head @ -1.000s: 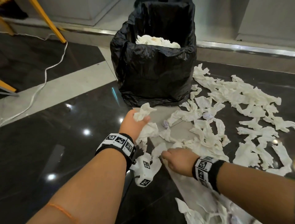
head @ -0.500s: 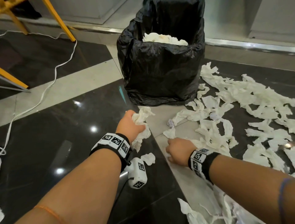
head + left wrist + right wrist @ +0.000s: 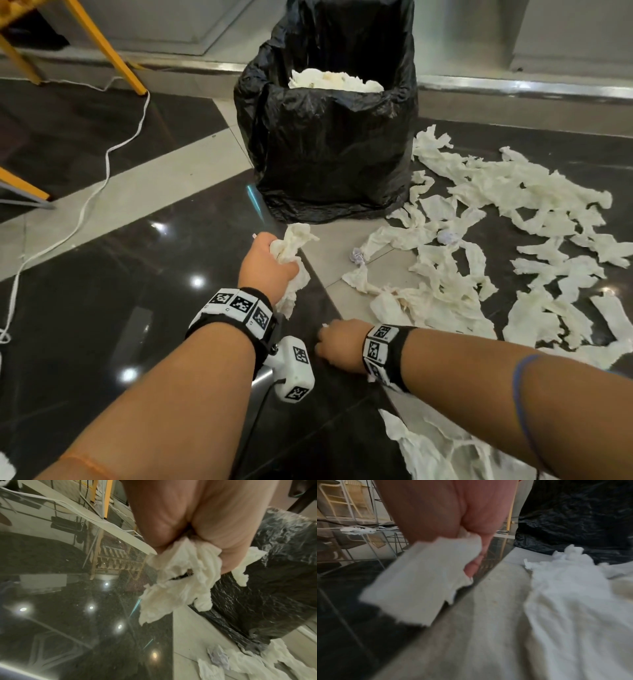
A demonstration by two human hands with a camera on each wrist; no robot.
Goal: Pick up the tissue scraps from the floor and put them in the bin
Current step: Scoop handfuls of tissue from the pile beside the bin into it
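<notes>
A bin lined with a black bag (image 3: 329, 147) stands at the back, with white tissue heaped inside it (image 3: 334, 80). My left hand (image 3: 270, 263) grips a bunch of tissue scraps (image 3: 291, 245) in front of the bin, seen close as a crumpled wad (image 3: 176, 582) in the left wrist view. My right hand (image 3: 337, 344), low over the dark floor, holds one flat white scrap (image 3: 421, 582). Several torn tissue strips (image 3: 496, 219) lie spread on the floor to the right of the bin.
A white cable (image 3: 99, 185) snakes over the floor at left, near yellow frame legs (image 3: 113, 51). More scraps (image 3: 445, 452) lie under my right forearm. A small crumpled ball (image 3: 357, 255) lies on the pale floor band. A metal ledge (image 3: 513, 92) runs behind the bin.
My right hand has drawn back towards me and left, taking up the loose scrap that lay on the dark tile. My left hand keeps its bunch, held a little nearer the bin.
</notes>
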